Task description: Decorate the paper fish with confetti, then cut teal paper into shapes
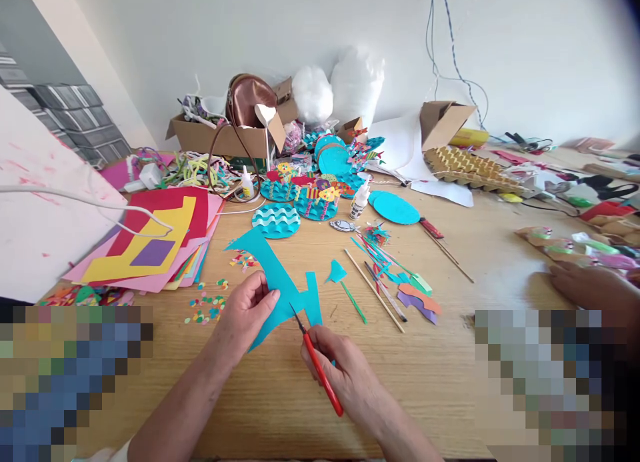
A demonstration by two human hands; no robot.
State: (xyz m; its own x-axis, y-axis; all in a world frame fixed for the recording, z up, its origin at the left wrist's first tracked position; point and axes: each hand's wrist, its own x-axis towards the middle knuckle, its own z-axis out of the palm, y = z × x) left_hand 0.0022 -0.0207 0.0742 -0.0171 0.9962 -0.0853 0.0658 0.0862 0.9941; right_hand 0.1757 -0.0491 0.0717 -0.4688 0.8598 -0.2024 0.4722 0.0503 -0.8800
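My left hand (246, 310) pinches a cut sheet of turquoise paper (280, 275) between thumb and fingers, holding it over the wooden table. The sheet has an irregular outline with a narrow strip on its right side. In my right hand (340, 362) is a pair of red-handled scissors (320, 369), their dark tips at the paper's lower edge, just right of my left thumb. Part of the handles is hidden by my fingers. A small turquoise scrap (337, 272) and a green stick (354, 303) lie right of the paper.
Coloured sheets (145, 242) are stacked at left, with paper dots (205, 305) nearer. Decorated turquoise ovals (276, 220), a glue bottle (359, 201) and wooden sticks (375, 292) lie beyond. A cardboard box (215, 137) stands behind. Another person's hand (590, 285) rests at right.
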